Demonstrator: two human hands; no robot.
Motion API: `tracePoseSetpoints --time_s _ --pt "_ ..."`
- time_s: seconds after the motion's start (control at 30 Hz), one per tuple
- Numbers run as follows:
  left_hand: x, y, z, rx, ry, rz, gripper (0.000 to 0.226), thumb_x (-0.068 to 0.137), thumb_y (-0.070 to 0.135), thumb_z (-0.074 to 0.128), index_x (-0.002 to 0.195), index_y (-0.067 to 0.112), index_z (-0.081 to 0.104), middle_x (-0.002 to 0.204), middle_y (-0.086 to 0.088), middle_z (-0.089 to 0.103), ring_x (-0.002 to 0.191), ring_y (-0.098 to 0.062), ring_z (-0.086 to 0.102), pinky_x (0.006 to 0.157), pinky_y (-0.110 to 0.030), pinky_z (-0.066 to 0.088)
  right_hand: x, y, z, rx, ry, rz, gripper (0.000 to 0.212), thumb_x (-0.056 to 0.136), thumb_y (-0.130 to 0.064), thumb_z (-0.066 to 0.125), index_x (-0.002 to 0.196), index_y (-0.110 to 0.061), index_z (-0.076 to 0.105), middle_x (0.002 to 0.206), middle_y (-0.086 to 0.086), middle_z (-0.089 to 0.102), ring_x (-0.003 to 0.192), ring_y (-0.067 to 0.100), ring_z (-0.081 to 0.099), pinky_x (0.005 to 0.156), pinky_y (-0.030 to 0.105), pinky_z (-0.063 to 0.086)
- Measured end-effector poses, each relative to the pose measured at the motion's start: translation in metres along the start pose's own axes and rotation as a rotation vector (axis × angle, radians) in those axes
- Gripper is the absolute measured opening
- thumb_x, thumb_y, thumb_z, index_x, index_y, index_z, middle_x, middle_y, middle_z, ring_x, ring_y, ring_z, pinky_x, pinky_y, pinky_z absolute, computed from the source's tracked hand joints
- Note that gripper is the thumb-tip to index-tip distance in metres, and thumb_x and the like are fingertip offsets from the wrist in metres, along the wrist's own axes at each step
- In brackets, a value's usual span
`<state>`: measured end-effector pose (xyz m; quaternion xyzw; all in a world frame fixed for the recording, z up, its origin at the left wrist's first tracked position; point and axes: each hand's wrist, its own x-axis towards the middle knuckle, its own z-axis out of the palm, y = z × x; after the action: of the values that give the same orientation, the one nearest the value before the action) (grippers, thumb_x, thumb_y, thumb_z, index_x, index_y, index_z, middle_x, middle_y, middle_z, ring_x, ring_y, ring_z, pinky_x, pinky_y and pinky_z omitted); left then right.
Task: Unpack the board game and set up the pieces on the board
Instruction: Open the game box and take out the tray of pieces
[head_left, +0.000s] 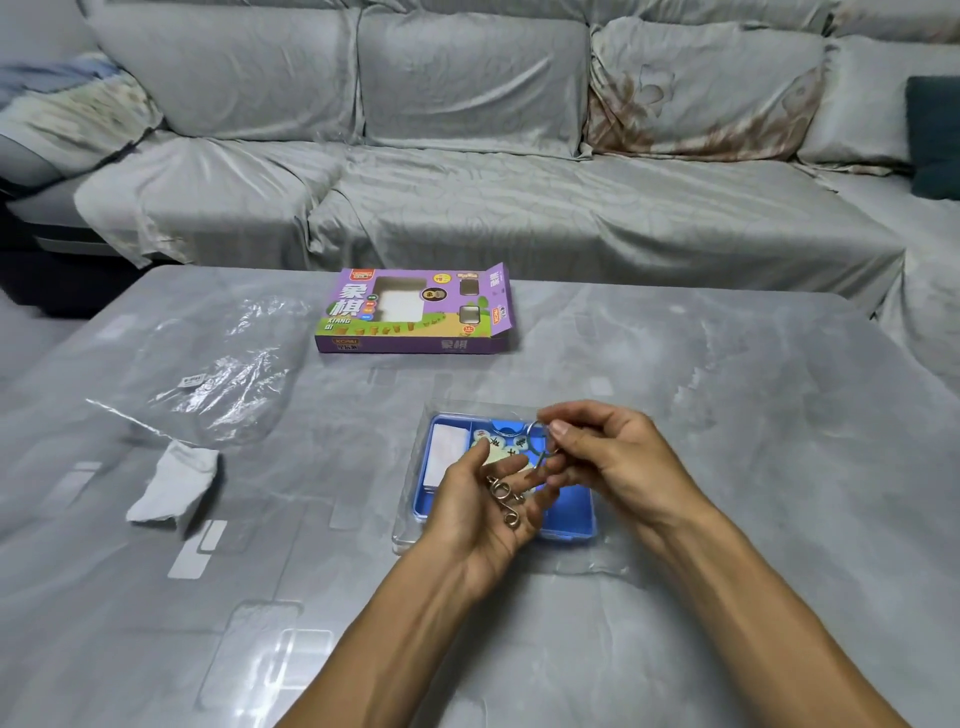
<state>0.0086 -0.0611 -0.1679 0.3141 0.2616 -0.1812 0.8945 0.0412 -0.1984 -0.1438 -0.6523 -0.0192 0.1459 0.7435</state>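
Note:
A blue plastic tray (569, 519) in a clear cover lies on the table in front of me. It holds a white folded sheet (448, 447) and several round white game pieces (496, 441) with characters. My left hand (480, 506) is palm up over the tray with a twisted metal wire piece (505, 496) lying on its fingers. My right hand (608, 457) pinches a metal ring piece (540, 444) just above the tray. The purple game box (415, 312) lies farther back, its right flap open.
A crumpled clear plastic bag (218, 374) and a white crumpled tissue (174, 488) lie on the left of the glossy grey table (727, 415). A grey covered sofa (467, 182) runs behind the table, with a dark cushion (935, 135) at the right.

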Motion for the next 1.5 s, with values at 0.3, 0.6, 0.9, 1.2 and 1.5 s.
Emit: tracePoseSetpoints --time_s 0.3,0.6,0.9,1.2,1.5 --pt "0.001 0.01 -0.005 -0.002 0.063 0.115 0.026 0.1 0.022 0.047 0.083 0.007 0.059 0.063 -0.004 0.062 0.04 -0.007 0.051 0.03 -0.014 0.028 -0.011 0.024 0.044 -0.631 0.153 -0.406 0.009 0.084 -0.012 0.072 0.084 -0.02 0.076 0.085 -0.015 0.071 0.074 0.003 0.064 0.065 0.012 0.045" --pt "0.01 0.105 -0.054 -0.166 0.202 0.254 0.017 0.097 0.004 0.041 0.093 0.007 0.057 0.079 -0.009 0.057 0.042 -0.012 0.056 0.035 -0.011 0.031 -0.01 0.027 0.033 -0.578 0.213 -0.244 0.01 0.088 -0.023 0.069 0.079 -0.024 0.073 0.074 -0.012 0.07 0.067 0.002 0.063 0.058 0.015 0.046" --pt "0.069 0.208 -0.107 0.897 0.634 0.57 0.028 0.089 -0.002 0.042 0.105 0.011 0.06 0.091 -0.015 0.061 0.074 -0.021 0.052 0.059 -0.026 0.038 -0.01 0.031 0.039 -0.758 0.1 -0.313 0.013 0.086 -0.015 0.07 0.08 -0.026 0.071 0.08 -0.02 0.068 0.077 0.0 0.061 0.063 0.009 0.044" --pt "0.115 0.236 -0.128 1.302 0.703 0.607 0.018 0.076 0.008 0.072 0.093 0.014 0.068 0.095 -0.015 0.07 0.088 -0.033 0.066 0.082 -0.04 0.057 0.005 0.037 0.029 -1.089 0.058 -0.418 0.01 0.089 -0.022 0.065 0.087 -0.032 0.067 0.087 -0.022 0.064 0.078 -0.002 0.058 0.065 0.006 0.04" --pt "0.06 0.21 -0.081 1.674 0.817 0.639 0.035 0.074 0.014 0.07 0.109 0.017 0.068 0.107 -0.011 0.067 0.099 -0.034 0.061 0.072 -0.028 0.041 0.003 0.008 -0.006 -1.107 0.122 -0.245 0.013 0.087 -0.024 0.065 0.088 -0.037 0.067 0.078 -0.021 0.065 0.069 0.0 0.059 0.064 0.02 0.047"
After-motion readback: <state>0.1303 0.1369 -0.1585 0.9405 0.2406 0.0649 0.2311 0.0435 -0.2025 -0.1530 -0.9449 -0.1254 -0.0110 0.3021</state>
